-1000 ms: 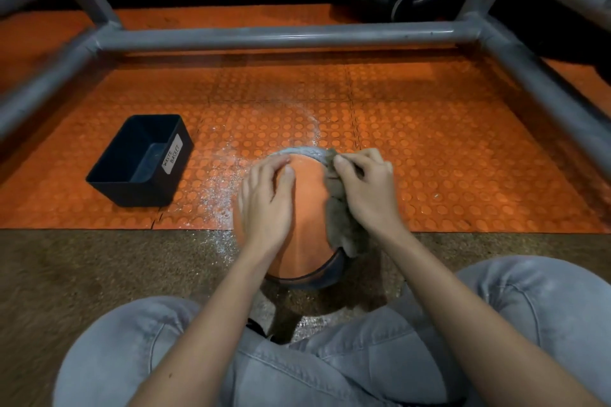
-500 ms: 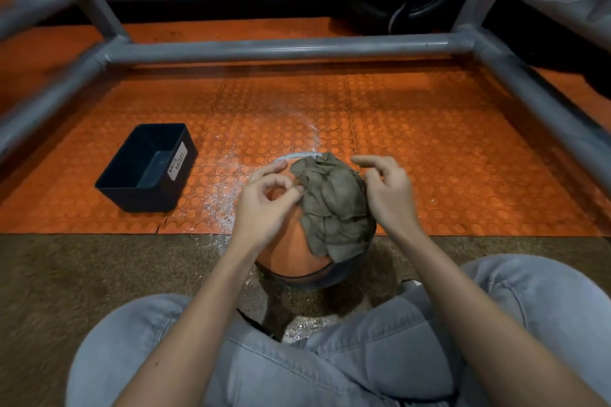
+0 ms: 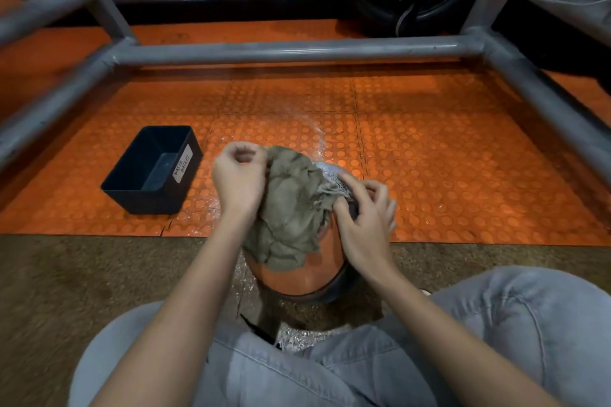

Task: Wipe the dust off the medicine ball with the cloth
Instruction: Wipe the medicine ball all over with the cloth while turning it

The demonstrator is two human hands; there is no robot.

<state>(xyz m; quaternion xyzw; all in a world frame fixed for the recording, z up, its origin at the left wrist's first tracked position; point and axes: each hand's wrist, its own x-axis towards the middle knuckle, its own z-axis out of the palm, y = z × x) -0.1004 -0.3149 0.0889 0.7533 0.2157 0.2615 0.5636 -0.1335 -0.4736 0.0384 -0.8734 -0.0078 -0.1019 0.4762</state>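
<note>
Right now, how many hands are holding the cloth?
2. The left hand pinches the cloth at its far left edge; the right hand pinches its right edge, over the medicine ball.

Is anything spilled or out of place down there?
Yes: white dust is scattered over the orange mat, left of and beyond the ball. A dusty patch also shows on the ball's far side, beside the cloth. It looks like a spill, not part of the mat's pattern.

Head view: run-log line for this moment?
left hand pinches cloth edge | right hand pinches opposite edge | cloth draped over medicine ball | dust on ball's far side
</note>
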